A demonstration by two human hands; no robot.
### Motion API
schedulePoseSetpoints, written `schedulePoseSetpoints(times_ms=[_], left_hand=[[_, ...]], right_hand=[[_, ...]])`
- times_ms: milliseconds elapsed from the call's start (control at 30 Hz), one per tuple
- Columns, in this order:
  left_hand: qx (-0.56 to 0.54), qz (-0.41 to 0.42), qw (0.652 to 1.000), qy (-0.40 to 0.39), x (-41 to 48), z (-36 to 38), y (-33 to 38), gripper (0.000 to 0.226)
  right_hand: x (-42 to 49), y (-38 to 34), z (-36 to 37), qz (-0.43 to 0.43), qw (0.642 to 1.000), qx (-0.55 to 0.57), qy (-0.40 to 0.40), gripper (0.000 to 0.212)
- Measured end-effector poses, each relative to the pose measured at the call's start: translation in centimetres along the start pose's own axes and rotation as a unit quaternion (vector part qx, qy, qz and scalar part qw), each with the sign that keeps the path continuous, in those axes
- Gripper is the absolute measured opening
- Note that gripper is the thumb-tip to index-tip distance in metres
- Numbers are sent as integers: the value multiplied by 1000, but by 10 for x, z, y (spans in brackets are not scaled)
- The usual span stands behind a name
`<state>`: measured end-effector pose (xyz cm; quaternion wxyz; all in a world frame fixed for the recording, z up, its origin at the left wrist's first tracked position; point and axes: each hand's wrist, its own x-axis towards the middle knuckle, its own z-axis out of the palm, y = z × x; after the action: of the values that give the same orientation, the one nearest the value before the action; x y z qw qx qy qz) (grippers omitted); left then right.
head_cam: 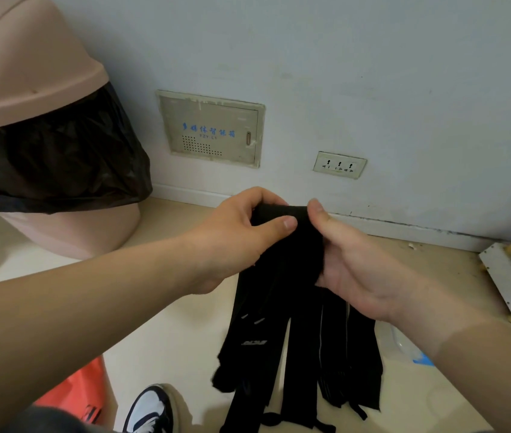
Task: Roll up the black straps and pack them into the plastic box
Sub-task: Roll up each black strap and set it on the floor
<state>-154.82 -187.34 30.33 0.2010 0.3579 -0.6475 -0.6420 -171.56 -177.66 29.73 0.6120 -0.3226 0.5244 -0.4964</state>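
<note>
Black straps (301, 339) are held bunched above the floor, gripped at the top fold by left hand (238, 235) and right hand (351, 267). Lower ends are cut off. Plastic box (399, 343) is largely hidden behind the right forearm.

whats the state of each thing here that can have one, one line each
black straps, top end bunched in both hands, the rest hanging unrolled
left hand, curled round the straps' top end
right hand, thumb pinching the straps' top end
pink bin, lid on, black bag liner hanging out below it
wall panel, door shut
wall socket, nothing plugged in
</note>
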Motion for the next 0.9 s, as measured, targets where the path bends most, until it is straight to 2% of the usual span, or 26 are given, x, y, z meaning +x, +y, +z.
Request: schedulePoseSetpoints(times_ms=[67,167,400,567,800,900], left_hand=[[27,18,999,-6,-1,-1,-2,13],[47,29,998,-9,-5,-1,-6,16],[-47,-48,997,-28,-7,8,-11,24],[-29,-53,998,-22,-6,13,-8,27],[-53,-59,997,-13,-9,17,-5,25],[-31,-60,997,-23,-12,15,-2,23]], right_hand=[[0,2,0,29,999,-31,6,60],[0,4,0,39,998,-39,28,56],[-1,5,3,29,997,-47,56,50],[2,5,3,30,995,-73,62,50],[4,12,5,38,994,-82,64,55],[2,11,4,47,997,-54,28,59]])
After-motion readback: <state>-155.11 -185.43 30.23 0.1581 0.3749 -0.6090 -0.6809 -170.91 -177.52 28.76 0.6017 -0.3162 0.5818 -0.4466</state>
